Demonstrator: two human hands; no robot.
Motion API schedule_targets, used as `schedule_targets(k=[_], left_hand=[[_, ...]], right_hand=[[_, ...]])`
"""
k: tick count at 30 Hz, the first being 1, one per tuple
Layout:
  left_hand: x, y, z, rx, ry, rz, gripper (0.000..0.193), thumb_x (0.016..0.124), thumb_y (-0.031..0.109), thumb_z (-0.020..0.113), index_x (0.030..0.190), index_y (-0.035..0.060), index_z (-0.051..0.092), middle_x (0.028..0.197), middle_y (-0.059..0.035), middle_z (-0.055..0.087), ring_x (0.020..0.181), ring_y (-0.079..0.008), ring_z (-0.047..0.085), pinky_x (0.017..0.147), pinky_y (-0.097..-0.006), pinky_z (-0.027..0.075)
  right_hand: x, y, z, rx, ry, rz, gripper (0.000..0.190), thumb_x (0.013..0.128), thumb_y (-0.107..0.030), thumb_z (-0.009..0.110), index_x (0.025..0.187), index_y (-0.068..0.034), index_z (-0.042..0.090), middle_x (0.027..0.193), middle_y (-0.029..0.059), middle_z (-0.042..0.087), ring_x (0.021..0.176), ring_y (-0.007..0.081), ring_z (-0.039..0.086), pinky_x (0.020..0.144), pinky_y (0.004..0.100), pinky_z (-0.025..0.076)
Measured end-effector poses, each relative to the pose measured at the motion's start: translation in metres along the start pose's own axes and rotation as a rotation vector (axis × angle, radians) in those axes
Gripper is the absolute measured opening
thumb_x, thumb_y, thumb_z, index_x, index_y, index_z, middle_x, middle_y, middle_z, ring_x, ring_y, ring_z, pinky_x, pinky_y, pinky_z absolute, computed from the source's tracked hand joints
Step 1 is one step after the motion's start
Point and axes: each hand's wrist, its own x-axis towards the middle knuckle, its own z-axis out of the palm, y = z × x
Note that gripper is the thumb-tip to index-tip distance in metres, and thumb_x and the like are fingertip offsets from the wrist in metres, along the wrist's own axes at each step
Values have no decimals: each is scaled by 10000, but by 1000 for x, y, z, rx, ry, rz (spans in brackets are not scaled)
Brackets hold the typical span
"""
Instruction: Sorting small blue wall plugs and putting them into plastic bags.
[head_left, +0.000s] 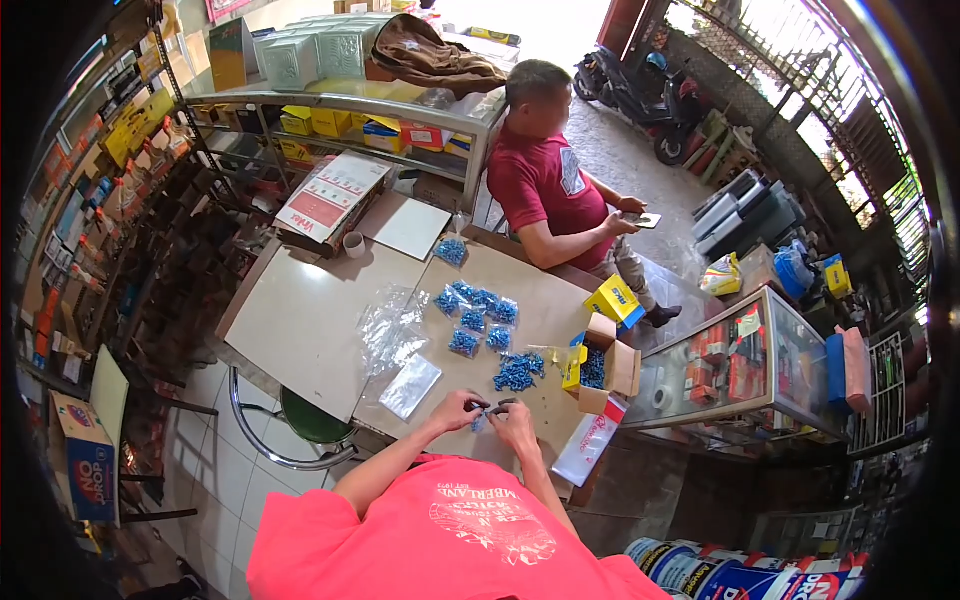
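Observation:
My left hand (455, 412) and my right hand (514, 422) meet at the table's near edge. Both pinch a small clear plastic bag (478, 424) with some blue pieces in it. Just beyond them lies a loose pile of small blue fasteners (519, 371); their exact kind is too small to tell. Several filled clear bags (472, 320) of the same blue pieces sit farther up the table. To the right, an open cardboard box (592, 367) holds more of them. A stack of flat clear bags (410, 386) lies left of my left hand.
Crumpled clear plastic (390, 322) lies left of the filled bags. A seated person (540, 172) holds a phone beyond the table's right side. Near them are a yellow box (615, 301) and a glass cabinet (712, 360). A green-seated metal chair (311, 420) stands at left.

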Motion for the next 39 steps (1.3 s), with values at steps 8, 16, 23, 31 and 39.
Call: schedule_targets(k=[8,16,23,31,39], left_hand=[[17,-8,-17,-34,-128,37,226,742,104,630,949,28,681,851,-111,651,630,-152,601,592,-270,492],[27,-11,-27,-28,-283,51,311,715,115,663,1007,8,652,880,-131,658,726,-165,642,649,-272,514],[26,-11,-32,-120,-305,132,341,696,102,678,1023,11,645,913,-135,652,744,-170,646,674,-286,519],[26,-3,-33,-30,-295,224,333,687,101,684,1006,15,649,887,-136,646,731,-205,650,691,-291,515],[33,-13,-21,-29,-218,278,378,641,109,694,1006,20,653,855,-161,638,706,-225,638,662,-310,515]], right_hand=[[12,-10,12,-62,-37,247,246,708,-229,687,856,-33,701,859,178,659,810,293,639,752,352,495],[16,-5,25,-35,157,155,266,717,-237,662,861,-15,690,768,191,653,736,285,654,699,348,501],[19,-22,20,-83,82,338,267,699,-255,683,827,-21,698,769,195,649,721,300,650,663,361,506],[22,-40,14,-269,122,310,228,678,-227,701,778,-22,692,778,184,646,738,319,635,677,387,501],[29,-20,15,-246,101,206,187,688,-171,691,815,-35,692,1017,174,581,929,332,576,794,391,466]])
